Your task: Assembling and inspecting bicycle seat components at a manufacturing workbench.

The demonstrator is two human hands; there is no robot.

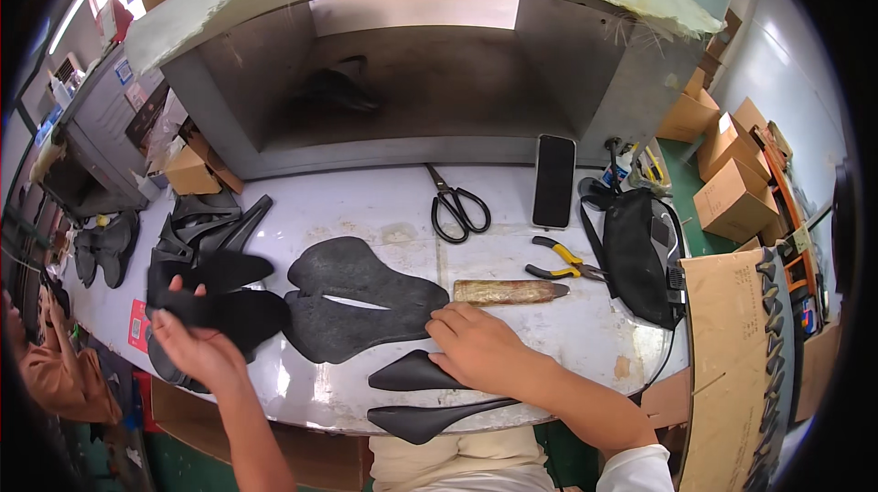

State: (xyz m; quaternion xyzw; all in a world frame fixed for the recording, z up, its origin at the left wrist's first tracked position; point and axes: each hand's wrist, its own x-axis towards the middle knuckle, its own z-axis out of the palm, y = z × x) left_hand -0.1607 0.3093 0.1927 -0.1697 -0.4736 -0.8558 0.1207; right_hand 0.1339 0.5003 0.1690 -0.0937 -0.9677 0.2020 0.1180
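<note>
My left hand is raised over the left of the table, its fingers closed on a black saddle-shaped piece with two lobes. Beside it lies a flat dark grey saddle-shaped piece with a long slit. My right hand rests on the table by that piece's narrow nose, fingers curled downward. Its thumb is near a black curved piece. What lies under its fingers is hidden. Another slim black curved piece sits at the front edge.
Black scissors, a phone, yellow-handled pliers, a worn flat bar and a black pouch lie beyond my hands. Black parts pile up at left. A grey hood stands behind; a person sits far left.
</note>
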